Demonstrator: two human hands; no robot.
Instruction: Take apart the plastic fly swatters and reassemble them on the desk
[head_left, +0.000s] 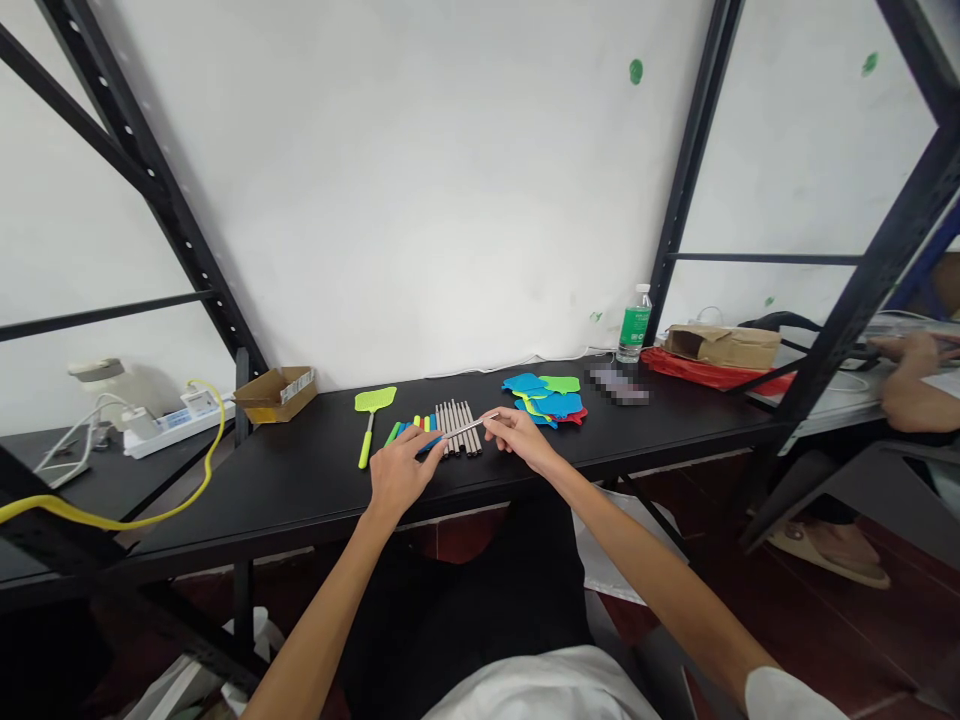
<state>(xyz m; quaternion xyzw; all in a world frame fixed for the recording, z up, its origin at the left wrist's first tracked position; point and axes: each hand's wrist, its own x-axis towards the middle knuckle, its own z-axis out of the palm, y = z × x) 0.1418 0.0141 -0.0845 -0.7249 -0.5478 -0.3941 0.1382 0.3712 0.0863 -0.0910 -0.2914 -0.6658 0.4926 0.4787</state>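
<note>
Between my hands is a slim silver metal rod (466, 428) with a blue handle (430, 445) at its left end. My left hand (399, 466) is closed around the blue handle. The fingers of my right hand (516, 436) pinch the rod's other end. Behind them on the black table lies a row of several silver rods (459, 415), with green, yellow and blue handles (395, 432) to the left, partly hidden by my left hand. Farther left rests a whole yellow-green fly swatter (368, 430). Blue, green and red swatter heads (559, 403) are piled right of my right hand.
An open cardboard box (276, 395) stands at the table's left. On the right are a water bottle (634, 325), a pixelated item (616, 384) and a red bag (675, 368) under a cardboard box (722, 346). A yellow cable (210, 465) crosses at left. Another person's arm (911, 375) shows far right.
</note>
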